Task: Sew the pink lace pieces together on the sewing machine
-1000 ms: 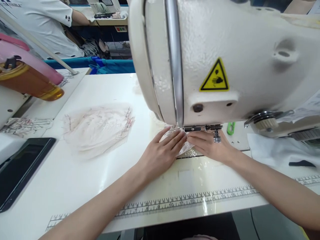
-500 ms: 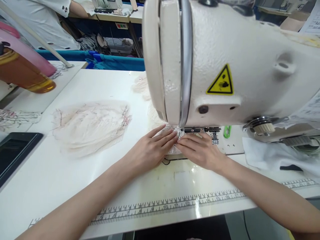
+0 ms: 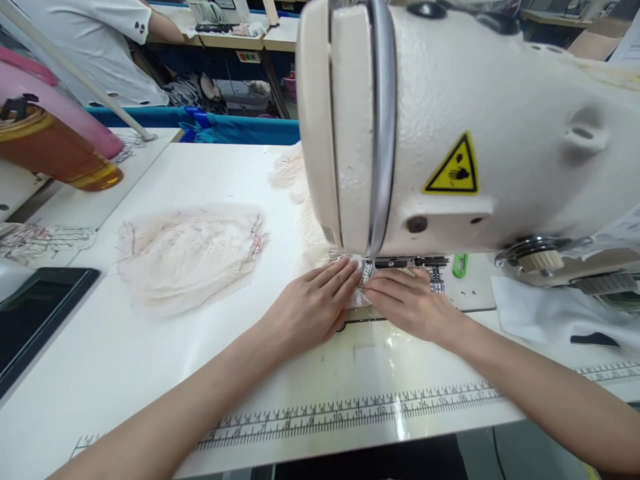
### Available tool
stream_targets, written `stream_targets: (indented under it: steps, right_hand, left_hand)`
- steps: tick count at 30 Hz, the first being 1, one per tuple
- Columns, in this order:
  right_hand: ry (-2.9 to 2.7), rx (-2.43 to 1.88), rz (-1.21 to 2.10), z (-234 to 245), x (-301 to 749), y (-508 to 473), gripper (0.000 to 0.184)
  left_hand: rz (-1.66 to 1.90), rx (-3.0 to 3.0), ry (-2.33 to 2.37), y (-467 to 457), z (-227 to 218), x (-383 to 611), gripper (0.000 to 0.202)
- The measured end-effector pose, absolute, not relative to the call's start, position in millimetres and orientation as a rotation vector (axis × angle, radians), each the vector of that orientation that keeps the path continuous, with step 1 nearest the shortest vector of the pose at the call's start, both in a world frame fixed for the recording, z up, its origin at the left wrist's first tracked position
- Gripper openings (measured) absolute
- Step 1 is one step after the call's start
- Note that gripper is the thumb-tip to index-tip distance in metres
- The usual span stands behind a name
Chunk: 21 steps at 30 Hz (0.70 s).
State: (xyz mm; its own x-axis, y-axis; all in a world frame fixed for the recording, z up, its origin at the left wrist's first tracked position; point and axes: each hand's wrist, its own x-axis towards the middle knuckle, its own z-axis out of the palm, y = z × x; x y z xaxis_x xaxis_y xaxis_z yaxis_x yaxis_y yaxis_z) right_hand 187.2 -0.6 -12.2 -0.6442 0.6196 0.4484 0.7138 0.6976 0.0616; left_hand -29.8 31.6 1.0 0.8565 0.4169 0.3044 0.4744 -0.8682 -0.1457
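My left hand (image 3: 316,303) lies flat on a pale lace fabric (image 3: 361,296), just left of the needle area of a cream sewing machine (image 3: 440,87). Its fingers are stretched and close together. From the right, my right hand (image 3: 407,303) has its fingertips drawn together on the edge of the lace; its thumb is hidden underneath. A narrow strip of lace shows between both sets of fingertips, below the dark metal guide (image 3: 395,263). More pale fabric (image 3: 311,223) extends behind the machine head, which hides part of it.
A sheer pale piece (image 3: 193,263) with red threads lies left on the white table. Beyond it are a dark phone-like device (image 3: 45,320), an amber bottle (image 3: 60,153) and a pink bottle (image 3: 75,100). A green clip (image 3: 460,265) and white cloth (image 3: 545,313) lie right. A co-worker's sleeve (image 3: 120,20) shows behind.
The whole view has shifted slightly, so things sit further right. My left hand's fingers have drawn closer together, and more of the lace strip shows between my hands.
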Motion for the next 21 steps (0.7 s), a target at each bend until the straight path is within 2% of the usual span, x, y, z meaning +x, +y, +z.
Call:
stream_targets:
  steps: [7, 16, 21]
  right_hand:
    - [-2.531, -1.033, -0.202, -8, 192, 2, 0.027]
    - [-2.486, -0.973, -0.327, -3, 197, 8, 0.02]
    - [-2.432, -1.117, -0.414, 7, 194, 6, 0.014]
  left_hand:
    - [-0.413, -2.785, -0.794, 24, -1, -24, 0.038]
    - [-0.412, -2.826, -0.917, 17, 0, -18, 0.038]
    - [-0.441, -2.773, -0.884, 16, 0, -17, 0.038]
